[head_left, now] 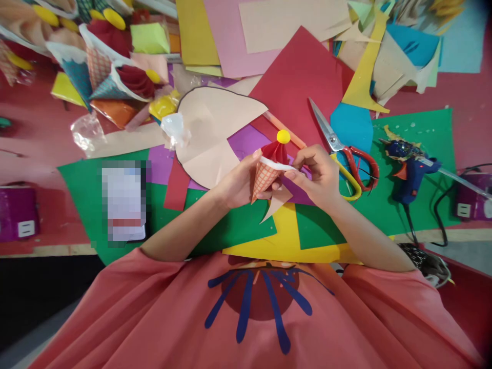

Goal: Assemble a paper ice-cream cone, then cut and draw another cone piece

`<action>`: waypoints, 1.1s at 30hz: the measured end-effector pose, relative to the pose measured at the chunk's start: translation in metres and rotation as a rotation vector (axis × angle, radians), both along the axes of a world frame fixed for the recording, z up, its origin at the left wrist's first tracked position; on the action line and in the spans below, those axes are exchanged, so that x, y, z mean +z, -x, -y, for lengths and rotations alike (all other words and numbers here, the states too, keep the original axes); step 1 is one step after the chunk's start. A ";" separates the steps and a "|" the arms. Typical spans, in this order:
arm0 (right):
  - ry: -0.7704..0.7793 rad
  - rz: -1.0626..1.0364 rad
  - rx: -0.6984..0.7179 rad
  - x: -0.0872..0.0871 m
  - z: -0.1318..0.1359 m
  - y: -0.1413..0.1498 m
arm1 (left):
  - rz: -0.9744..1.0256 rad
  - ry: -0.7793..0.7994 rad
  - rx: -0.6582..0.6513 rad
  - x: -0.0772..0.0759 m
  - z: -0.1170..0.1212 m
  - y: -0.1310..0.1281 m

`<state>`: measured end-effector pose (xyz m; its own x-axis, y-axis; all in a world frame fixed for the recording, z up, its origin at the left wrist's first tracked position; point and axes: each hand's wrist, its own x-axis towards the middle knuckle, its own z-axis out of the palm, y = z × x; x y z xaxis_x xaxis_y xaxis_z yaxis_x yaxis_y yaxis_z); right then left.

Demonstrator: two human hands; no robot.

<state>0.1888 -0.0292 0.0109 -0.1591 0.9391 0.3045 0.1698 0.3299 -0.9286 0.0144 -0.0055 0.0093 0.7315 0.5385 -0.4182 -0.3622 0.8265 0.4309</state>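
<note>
The cone (266, 177) is in both hands, near the middle of the front edge of the worktop (469, 100). The left hand (240, 179) curls round it, thumb up by the red top (273, 151) and fingers underneath. The right hand (321, 177) pinches the end of the white rim (275, 164) between thumb and finger. The cone looks light and thin, so a hard squeeze could crush it. The red top and yellow ball (283, 136) look soft and may dent. The checked side, just under the rim, seems the best place to hold, gently.
</note>
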 end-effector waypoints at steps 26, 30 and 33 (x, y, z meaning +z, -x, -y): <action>0.049 -0.034 -0.035 -0.002 0.000 0.000 | -0.039 0.010 -0.043 0.000 -0.001 0.000; 0.013 -0.019 -0.006 -0.002 0.002 -0.001 | -0.029 0.011 -0.032 0.000 -0.003 0.001; -0.024 -0.017 0.029 -0.002 0.003 -0.001 | 0.001 0.015 -0.023 -0.001 -0.004 0.003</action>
